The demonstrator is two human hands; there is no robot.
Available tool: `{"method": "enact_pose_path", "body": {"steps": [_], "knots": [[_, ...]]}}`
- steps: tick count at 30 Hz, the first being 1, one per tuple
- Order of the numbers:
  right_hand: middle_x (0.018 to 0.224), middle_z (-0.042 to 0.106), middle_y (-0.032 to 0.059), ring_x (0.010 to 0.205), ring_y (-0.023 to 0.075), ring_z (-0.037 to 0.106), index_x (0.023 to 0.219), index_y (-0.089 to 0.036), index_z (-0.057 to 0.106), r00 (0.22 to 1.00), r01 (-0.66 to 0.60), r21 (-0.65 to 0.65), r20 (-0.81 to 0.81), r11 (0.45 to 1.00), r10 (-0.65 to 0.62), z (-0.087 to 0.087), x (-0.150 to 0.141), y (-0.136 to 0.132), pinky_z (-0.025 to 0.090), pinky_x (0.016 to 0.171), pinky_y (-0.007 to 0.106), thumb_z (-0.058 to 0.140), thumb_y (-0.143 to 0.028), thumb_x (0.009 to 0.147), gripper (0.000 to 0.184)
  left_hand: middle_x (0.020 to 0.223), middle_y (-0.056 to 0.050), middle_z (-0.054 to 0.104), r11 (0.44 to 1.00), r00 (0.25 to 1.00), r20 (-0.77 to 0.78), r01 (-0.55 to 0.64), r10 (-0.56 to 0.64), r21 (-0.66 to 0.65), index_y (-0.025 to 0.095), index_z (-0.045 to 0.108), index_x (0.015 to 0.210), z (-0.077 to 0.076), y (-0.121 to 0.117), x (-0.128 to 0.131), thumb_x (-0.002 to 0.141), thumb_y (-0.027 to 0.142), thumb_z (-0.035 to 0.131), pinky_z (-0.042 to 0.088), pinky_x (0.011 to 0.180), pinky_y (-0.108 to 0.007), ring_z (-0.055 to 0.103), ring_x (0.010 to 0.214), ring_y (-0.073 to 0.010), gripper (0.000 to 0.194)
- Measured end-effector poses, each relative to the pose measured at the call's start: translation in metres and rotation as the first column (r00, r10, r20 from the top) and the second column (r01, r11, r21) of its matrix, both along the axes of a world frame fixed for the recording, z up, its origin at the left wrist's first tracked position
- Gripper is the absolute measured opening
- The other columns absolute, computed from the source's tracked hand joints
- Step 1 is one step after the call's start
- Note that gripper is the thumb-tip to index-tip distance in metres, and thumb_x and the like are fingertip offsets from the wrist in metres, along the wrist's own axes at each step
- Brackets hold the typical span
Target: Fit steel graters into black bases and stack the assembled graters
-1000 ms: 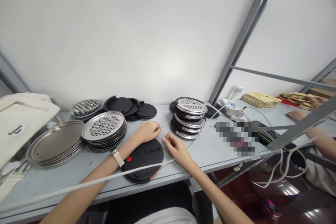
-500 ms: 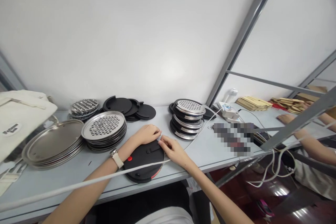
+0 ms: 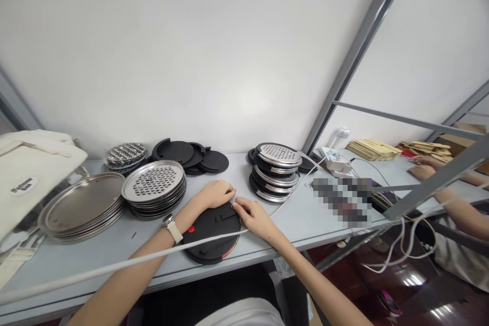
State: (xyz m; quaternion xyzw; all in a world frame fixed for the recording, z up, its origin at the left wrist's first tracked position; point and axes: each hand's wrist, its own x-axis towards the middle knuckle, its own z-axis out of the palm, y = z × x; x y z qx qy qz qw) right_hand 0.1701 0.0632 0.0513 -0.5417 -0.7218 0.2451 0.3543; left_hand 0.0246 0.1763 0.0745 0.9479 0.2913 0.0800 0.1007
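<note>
- Black disc [image 3: 210, 244] lies flat at the worktop [image 3: 153, 257] front edge, between both forearms; red dot [image 3: 191, 229] and raised tab [image 3: 226, 217] on its upper face.
- Left hand [image 3: 216, 194]: curled at the disc's far edge, fingertips near the right hand's. Can't tell if it grips anything.
- Right hand [image 3: 255, 217]: thumb and index finger drawn together at the disc's far-right rim. Any small part between them can't be made out.
- Watch [image 3: 172, 228] on left wrist.
- White cable [image 3: 114, 266] crosses over left forearm and disc.
- Left of disc: perforated metal plates [image 3: 153, 182], stacked, beside plain metal trays [image 3: 82, 204]; white bag [image 3: 34, 178] further left.
- Behind: loose black rings and discs [image 3: 175, 154].
- Right of disc, further back: mixed metal-and-black stack [image 3: 278, 155].
- Far right: co-worker's hand [image 3: 422, 171] near wooden pieces [image 3: 374, 150].
</note>
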Motion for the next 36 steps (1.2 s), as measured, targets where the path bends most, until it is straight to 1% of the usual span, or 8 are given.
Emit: {"method": "enact_pose_path", "body": {"steps": [4,9,15,18,23,28,32,36], "knots": [[0.057,0.037,-0.0051,0.056,0.0117,0.037,0.067,-0.021,0.033,1.0,0.001,-0.016,0.005,1.0,-0.001,0.001,0.002,-0.003,0.026,0.057,0.025,0.039,-0.034,0.097,0.033,0.077,-0.008,0.072,1.0,1.0,-0.002,-0.007,0.007,0.002,0.018,0.069,0.074,0.0,0.001,0.001,0.096,0.036,0.04,0.035,0.062,-0.026,0.062,0.067,-0.0177,0.041],[0.056,0.035,-0.0056,0.054,0.0111,0.036,0.067,-0.021,0.03,1.0,0.004,-0.006,0.019,1.0,-0.004,-0.001,0.002,-0.006,0.025,0.056,0.025,0.038,-0.035,0.097,0.035,0.079,-0.008,0.073,1.0,1.0,0.001,-0.018,0.018,0.003,0.018,0.071,0.076,0.001,0.001,0.001,0.095,0.035,0.041,0.035,0.062,-0.026,0.063,0.069,-0.0183,0.039],[0.052,0.028,-0.0068,0.05,0.0097,0.03,0.064,-0.021,0.028,0.998,0.034,0.017,0.056,0.999,-0.034,-0.003,0.001,-0.008,0.021,0.052,0.026,0.04,-0.033,0.096,0.036,0.079,-0.009,0.073,0.999,0.999,-0.001,-0.034,0.034,-0.002,0.018,0.071,0.078,0.0,0.001,0.001,0.095,0.036,0.041,0.035,0.061,-0.027,0.063,0.068,-0.0185,0.039],[0.052,0.027,-0.0071,0.049,0.0092,0.028,0.064,-0.021,0.027,0.998,0.026,0.023,0.061,0.999,-0.027,-0.003,0.001,-0.012,0.021,0.052,0.026,0.041,-0.031,0.095,0.035,0.079,-0.009,0.073,0.999,0.999,0.0,-0.042,0.042,0.003,0.018,0.071,0.077,-0.001,0.002,0.001,0.095,0.037,0.041,0.035,0.06,-0.027,0.063,0.068,-0.0187,0.04],[0.054,0.03,-0.0069,0.05,0.0099,0.03,0.067,-0.022,0.029,0.999,0.015,0.032,0.049,0.999,-0.017,-0.003,0.001,-0.015,0.023,0.053,0.026,0.039,-0.034,0.097,0.035,0.078,-0.01,0.073,0.999,0.999,0.002,-0.045,0.045,0.018,0.017,0.07,0.075,0.0,0.002,0.0,0.096,0.037,0.039,0.036,0.061,-0.028,0.064,0.069,-0.0202,0.042],[0.058,0.034,-0.0058,0.054,0.0119,0.034,0.071,-0.023,0.034,1.0,0.008,0.071,0.016,0.997,-0.009,-0.002,0.001,-0.016,0.026,0.056,0.027,0.036,-0.036,0.099,0.031,0.08,-0.011,0.073,0.999,0.999,0.009,-0.046,0.046,0.025,0.016,0.07,0.077,0.003,-0.002,-0.003,0.097,0.035,0.038,0.038,0.064,-0.028,0.066,0.072,-0.0215,0.042],[0.061,0.037,-0.0051,0.056,0.0128,0.036,0.075,-0.023,0.037,1.0,-0.014,0.064,0.012,0.998,0.013,-0.001,0.001,-0.016,0.028,0.057,0.027,0.035,-0.036,0.1,0.029,0.081,-0.011,0.073,0.999,0.999,0.014,-0.04,0.04,0.031,0.016,0.071,0.079,0.004,-0.004,-0.004,0.097,0.034,0.039,0.04,0.066,-0.028,0.066,0.074,-0.0218,0.041],[0.061,0.036,-0.0056,0.056,0.0133,0.037,0.078,-0.023,0.037,1.0,-0.001,0.052,0.02,0.999,0.0,-0.002,0.0,-0.017,0.028,0.057,0.027,0.034,-0.036,0.101,0.026,0.082,-0.011,0.073,0.998,0.999,0.012,-0.041,0.04,0.044,0.017,0.071,0.079,0.004,-0.005,-0.005,0.097,0.033,0.04,0.041,0.069,-0.028,0.066,0.075,-0.0211,0.039]]}}
